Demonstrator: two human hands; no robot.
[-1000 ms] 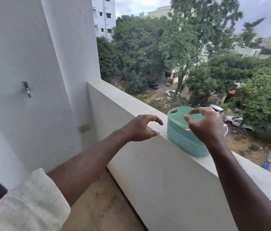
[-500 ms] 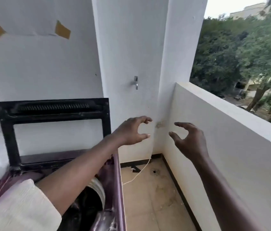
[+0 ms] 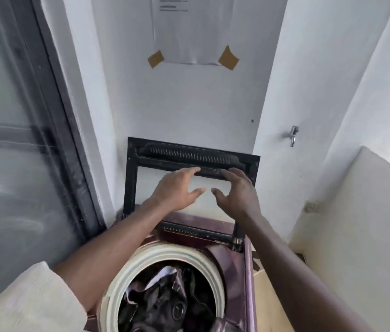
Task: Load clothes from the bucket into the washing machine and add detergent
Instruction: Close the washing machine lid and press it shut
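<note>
A maroon top-loading washing machine stands below me with its black-framed lid raised against the wall. Its cream drum rim rings a heap of dark clothes. My left hand and my right hand hover side by side in front of the lid's glass, fingers spread and slightly curled, holding nothing. The fingertips reach up near the lid's upper bar. No bucket or detergent is in view.
A dark-framed glass door fills the left side. A white parapet wall runs along the right, with tan floor beside the machine. A metal hook sticks out of the pillar, and a taped paper hangs above.
My view has swung left from the balcony ledge and teal basket to the washing machine. Both empty hands came along and now hover at the raised lid.
</note>
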